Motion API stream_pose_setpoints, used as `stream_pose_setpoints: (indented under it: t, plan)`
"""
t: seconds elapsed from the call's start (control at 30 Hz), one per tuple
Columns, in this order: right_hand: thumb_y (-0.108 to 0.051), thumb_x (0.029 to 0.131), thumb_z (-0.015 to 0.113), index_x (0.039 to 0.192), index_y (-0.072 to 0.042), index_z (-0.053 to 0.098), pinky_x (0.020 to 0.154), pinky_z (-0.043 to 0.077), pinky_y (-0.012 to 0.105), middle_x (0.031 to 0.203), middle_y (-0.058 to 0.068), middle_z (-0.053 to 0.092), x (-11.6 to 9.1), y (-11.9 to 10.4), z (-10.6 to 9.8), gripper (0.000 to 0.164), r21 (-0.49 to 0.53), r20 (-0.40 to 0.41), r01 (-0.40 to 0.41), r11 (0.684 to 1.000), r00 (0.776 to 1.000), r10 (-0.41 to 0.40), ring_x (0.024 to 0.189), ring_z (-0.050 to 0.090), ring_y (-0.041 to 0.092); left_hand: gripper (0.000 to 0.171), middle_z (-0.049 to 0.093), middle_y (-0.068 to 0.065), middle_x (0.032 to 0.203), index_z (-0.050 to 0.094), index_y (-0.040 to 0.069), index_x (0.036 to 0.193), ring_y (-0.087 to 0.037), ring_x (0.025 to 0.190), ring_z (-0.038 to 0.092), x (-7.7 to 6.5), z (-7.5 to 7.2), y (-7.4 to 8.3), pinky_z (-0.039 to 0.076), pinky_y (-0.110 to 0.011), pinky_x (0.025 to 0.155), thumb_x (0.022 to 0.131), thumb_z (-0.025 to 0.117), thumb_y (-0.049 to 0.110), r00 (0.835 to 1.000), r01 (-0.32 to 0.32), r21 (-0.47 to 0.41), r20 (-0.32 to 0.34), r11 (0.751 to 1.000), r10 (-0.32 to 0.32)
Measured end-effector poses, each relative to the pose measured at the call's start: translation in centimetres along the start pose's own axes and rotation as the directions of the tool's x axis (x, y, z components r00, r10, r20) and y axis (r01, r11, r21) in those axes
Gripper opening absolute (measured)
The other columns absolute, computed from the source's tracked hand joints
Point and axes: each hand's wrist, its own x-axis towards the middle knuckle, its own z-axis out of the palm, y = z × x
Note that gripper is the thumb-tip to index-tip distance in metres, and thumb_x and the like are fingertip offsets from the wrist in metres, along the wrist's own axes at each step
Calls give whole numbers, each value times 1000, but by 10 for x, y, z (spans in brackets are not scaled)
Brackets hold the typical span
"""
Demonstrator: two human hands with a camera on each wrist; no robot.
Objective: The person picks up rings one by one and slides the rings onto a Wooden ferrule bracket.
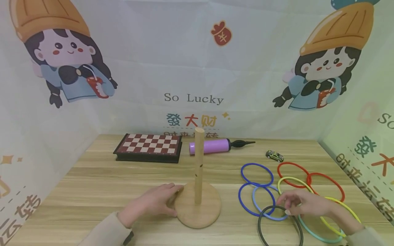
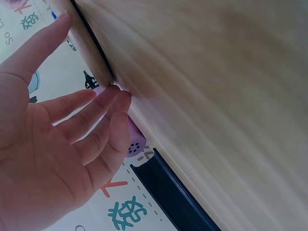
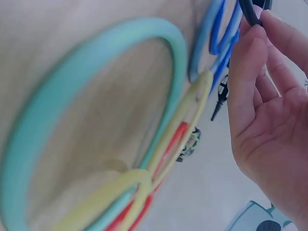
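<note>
A round wooden base with an upright wooden post stands near the table's middle. My left hand touches the base's left edge, its thumb and fingers spread and lightly bent; the left wrist view shows the palm with nothing in it. My right hand pinches a black ring between thumb and fingertips, right of the base. In the right wrist view the pinched black ring shows only in part. Beneath and around that hand lie a light blue ring, a mint ring and yellow rings.
Two dark blue rings and two red rings lie farther back on the right. Along the rear are a checkered board box, a purple hand pump behind the post, and a toy car. Printed cloth walls enclose the table.
</note>
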Motion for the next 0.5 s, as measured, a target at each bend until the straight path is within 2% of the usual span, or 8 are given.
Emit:
stream_pose_setpoints:
  t: [0.3,0.5]
  plan:
    - [3,85,50,109,5,49,41,45,29,83,8,52,1,-14,-7,24,-13,-2,15,1000,1000,-15,63,50,7,78,46,-15,122,40,1,129,-29,109,44,0,0,-1,34,-44,91,67,72,35,1000,0,10,-4,1000,0]
    - [4,85,50,111,-2,49,41,46,32,82,10,54,3,-21,-11,26,-39,-6,46,998,999,-46,62,53,11,74,48,-13,118,43,0,126,-28,107,46,1,1,-3,36,-43,90,68,72,35,1000,-8,13,5,1000,8]
